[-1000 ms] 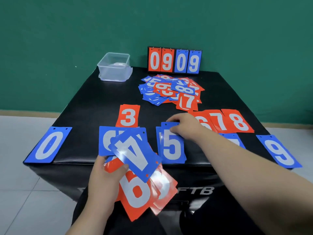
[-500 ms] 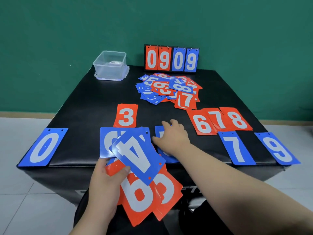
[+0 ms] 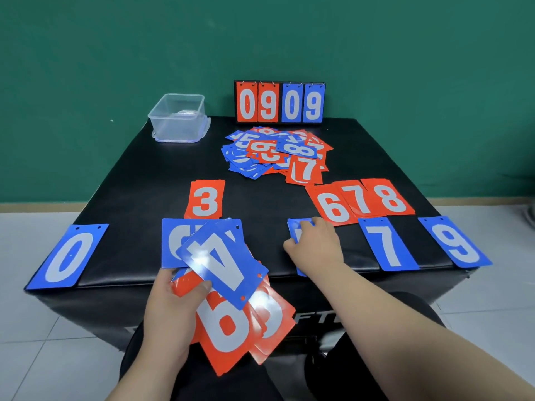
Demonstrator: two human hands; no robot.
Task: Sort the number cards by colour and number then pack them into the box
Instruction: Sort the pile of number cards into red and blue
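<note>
Left hand (image 3: 169, 316) nearest, fingers clamped round card fan (image 3: 228, 328); blue 4 (image 3: 223, 261) on top, red cards beneath.
Right hand (image 3: 317, 246), a second ago pinching top edge of blue 5 pile (image 3: 296, 227), now lies over it, thumb past its left edge. Pressing or pinching: cannot tell.
Likely 5 filed; blue 4 next, into bare gap left of thumb.
Fan overlaps blue pile (image 3: 170, 244) beyond left fingertips.
Right of right knuckles: blue 7 (image 3: 386, 244), blue 9 (image 3: 454, 244).
Just beyond right fingertips: red 6-7-8 row (image 3: 362, 201), crowding.
Far: unsorted heap (image 3: 275, 153); box (image 3: 178, 117) well apart, unpacked.
</note>
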